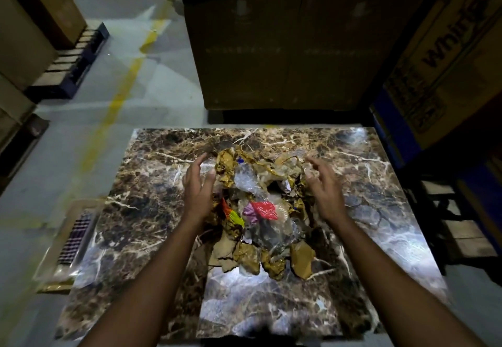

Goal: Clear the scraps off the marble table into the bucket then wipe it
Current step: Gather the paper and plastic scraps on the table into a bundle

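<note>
Scraps (258,210) lie between left hand (197,183) and right hand (323,186); pile runs away from the body. Both hands open, apart, apparently holding nothing.

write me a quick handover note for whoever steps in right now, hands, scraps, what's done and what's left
Left hand: open, at the left side of the scrap pile, holding nothing.
Right hand: open, at the pile's right side, holding nothing.
Scraps: paper, plastic and wrappers heaped mid marble table.
Bucket: not in view. A checked cloth lies off the table's left edge.
Done: nothing cleared.
Left: move the scraps to the bucket, then wipe.
</note>
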The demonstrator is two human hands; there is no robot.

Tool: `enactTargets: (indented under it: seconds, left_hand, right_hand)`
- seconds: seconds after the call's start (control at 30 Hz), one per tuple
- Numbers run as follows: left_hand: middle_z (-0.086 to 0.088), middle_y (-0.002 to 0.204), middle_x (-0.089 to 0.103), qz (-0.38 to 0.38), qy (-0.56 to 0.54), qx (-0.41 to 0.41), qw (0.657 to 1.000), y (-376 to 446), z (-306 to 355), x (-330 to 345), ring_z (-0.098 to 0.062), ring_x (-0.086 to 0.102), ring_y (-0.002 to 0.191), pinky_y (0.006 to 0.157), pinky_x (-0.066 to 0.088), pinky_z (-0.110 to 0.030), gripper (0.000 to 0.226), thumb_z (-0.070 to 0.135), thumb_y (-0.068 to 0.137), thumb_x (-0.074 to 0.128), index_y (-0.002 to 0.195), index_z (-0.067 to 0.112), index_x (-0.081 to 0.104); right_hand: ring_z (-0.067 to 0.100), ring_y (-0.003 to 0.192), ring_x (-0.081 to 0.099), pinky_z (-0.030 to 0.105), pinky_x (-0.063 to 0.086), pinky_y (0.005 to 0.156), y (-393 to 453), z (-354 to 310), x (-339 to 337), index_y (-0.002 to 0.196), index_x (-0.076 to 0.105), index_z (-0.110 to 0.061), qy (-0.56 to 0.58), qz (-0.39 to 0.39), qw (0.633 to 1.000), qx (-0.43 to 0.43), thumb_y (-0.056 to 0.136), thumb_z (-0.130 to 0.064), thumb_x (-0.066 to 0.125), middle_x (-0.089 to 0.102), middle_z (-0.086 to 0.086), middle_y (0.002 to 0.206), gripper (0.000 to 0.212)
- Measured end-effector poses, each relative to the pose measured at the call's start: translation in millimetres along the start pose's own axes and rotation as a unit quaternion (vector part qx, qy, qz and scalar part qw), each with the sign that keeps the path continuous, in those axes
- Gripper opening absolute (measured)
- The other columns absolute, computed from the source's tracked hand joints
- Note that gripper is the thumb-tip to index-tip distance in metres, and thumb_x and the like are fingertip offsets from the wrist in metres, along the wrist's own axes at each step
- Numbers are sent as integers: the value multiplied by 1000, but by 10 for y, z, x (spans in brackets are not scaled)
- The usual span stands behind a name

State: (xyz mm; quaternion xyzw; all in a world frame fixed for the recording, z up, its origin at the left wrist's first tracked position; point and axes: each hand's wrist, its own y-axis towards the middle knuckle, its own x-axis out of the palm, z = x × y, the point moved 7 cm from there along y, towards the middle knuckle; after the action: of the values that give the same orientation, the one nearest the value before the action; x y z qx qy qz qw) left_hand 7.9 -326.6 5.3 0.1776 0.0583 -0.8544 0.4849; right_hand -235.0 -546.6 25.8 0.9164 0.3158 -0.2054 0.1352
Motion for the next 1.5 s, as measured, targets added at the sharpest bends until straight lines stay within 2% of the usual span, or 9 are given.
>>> enactTargets:
  seconds: [0.23, 0.47, 0.63, 0.8, 0.97, 1.1, 1.23, 1.37, 1.5]
  left_hand:
    - [-2, 159, 36, -61, -14, -19, 998, 72, 79, 580, -21, 35, 142, 115, 32, -46, 37, 25, 106, 46, 142, 29, 52]
    - [0, 153, 46, 22, -143, -45, 988, -122, 227, 713, -11, 42, 136, 102, 37, -20, 34, 34, 92, 44, 121, 34, 61]
    - [-8, 148, 50, 6, -276, -44, 960, -208, 567, 724, -18, 44, 139, 98, 40, -7, 35, 23, 105, 34, 125, 15, 62]
    - [7, 148, 47, -78, -419, -143, 893, -310, 772, 893, -13, 47, 134, 88, 54, -22, 50, 45, 107, 23, 145, 28, 52]
    - [3, 148, 52, -134, -404, -138, 894, -257, 787, 793, -22, 46, 139, 117, 33, -49, 63, 61, 95, 29, 154, 39, 31]
    - [-14, 135, 64, -139, -418, -142, 886, -118, 739, 639, -27, 59, 128, 107, 42, -42, 55, 49, 106, 22, 150, 22, 42]
    - [-5, 126, 69, -94, -296, -80, 947, 68, 687, 381, -22, 63, 118, 98, 45, -43, 41, 44, 103, 35, 129, 28, 62]
    - [3, 143, 57, -154, -193, -30, 969, 238, 886, 394, -20, 51, 129, 107, 38, -46, 46, 45, 94, 37, 130, 32, 63]
    - [2, 144, 54, -265, -189, -67, 943, 129, 1155, 763, -21, 52, 125, 99, 40, -38, 48, 52, 105, 29, 134, 32, 61]
  right_hand:
    - [31, 139, 42, 62, 45, 106, 127, -262, 1043, 144, 43, -56, 94, -60, 990, 85, 93, -67, 43, 28, 0, 162, 52]
    - [11, 130, 51, 43, 48, 108, 12, -351, 1306, 144, 52, -37, 125, -21, 989, 77, 91, -63, 48, 48, -5, 150, 59]
    - [1, 127, 50, 29, 48, 104, 10, -551, 1229, 143, 54, -35, 125, -11, 991, 52, 96, -44, 62, 46, -6, 147, 49]
    - [-12, 123, 46, 1, 41, 91, 81, -744, 995, 133, 60, -36, 95, 28, 995, 16, 84, -26, 83, 52, -7, 141, 56]
    - [10, 122, 60, 30, 54, 99, 126, -760, 678, 116, 67, -35, 113, 26, 993, 11, 76, -9, 85, 63, -4, 134, 52]
    - [12, 84, 71, 33, 61, 61, 166, -705, 425, 108, 72, -23, 168, 5, 984, 60, 77, 14, 72, 67, -4, 123, 48]
    - [14, 63, 69, 25, 53, 49, 235, -680, 168, 103, 69, -21, 239, -54, 962, 119, 85, 19, 63, 69, 17, 96, 44]
    - [31, 80, 68, 37, 54, 71, 266, -711, 21, 107, 69, -23, 345, -143, 913, 163, 68, 0, 70, 69, 20, 93, 45]
    - [34, 95, 66, 43, 54, 86, 333, -866, -28, 117, 60, -11, 450, -152, 862, 177, 60, -1, 72, 69, 16, 103, 59]
